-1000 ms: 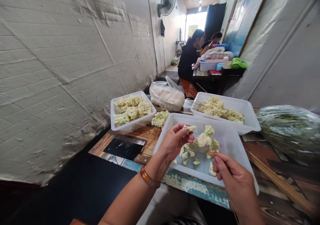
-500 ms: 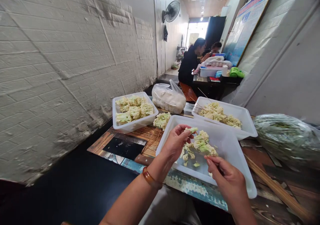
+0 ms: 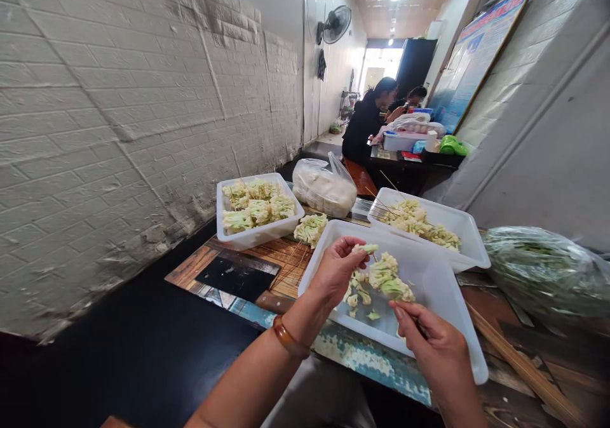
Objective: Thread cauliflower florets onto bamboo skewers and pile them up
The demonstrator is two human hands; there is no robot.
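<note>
Cauliflower work, head view: left hand (image 3: pixel 337 270) pinches one small floret (image 3: pixel 366 248) between thumb and fingertips, held at its 1 o'clock. Right hand (image 3: pixel 431 342) is clenched at the base of the skewered cluster (image 3: pixel 388 275), which sits at its 11 o'clock; the stick itself is barely visible. Floret and cluster are just beside each other, both over the near tray (image 3: pixel 448 304), where loose bits lie on the floor. Amber bracelet (image 3: pixel 288 339) on left wrist. Surface is a worn wooden table (image 3: pixel 281 260) in a narrow room with a peeling white brick wall (image 3: pixel 119 129) at 9 o'clock. Counted: three white trays, the left tray (image 3: pixel 257 237) and far tray (image 3: pixel 471 240) both filled with cauliflower; two plastic bags, white bag (image 3: pixel 324 190) at 12 o'clock and greens bag (image 3: pixel 548 269) at 3; one cleaver (image 3: pixel 238 279); one wall fan (image 3: pixel 336 23); two people (image 3: pixel 366 120) seated well off at 12.
</note>
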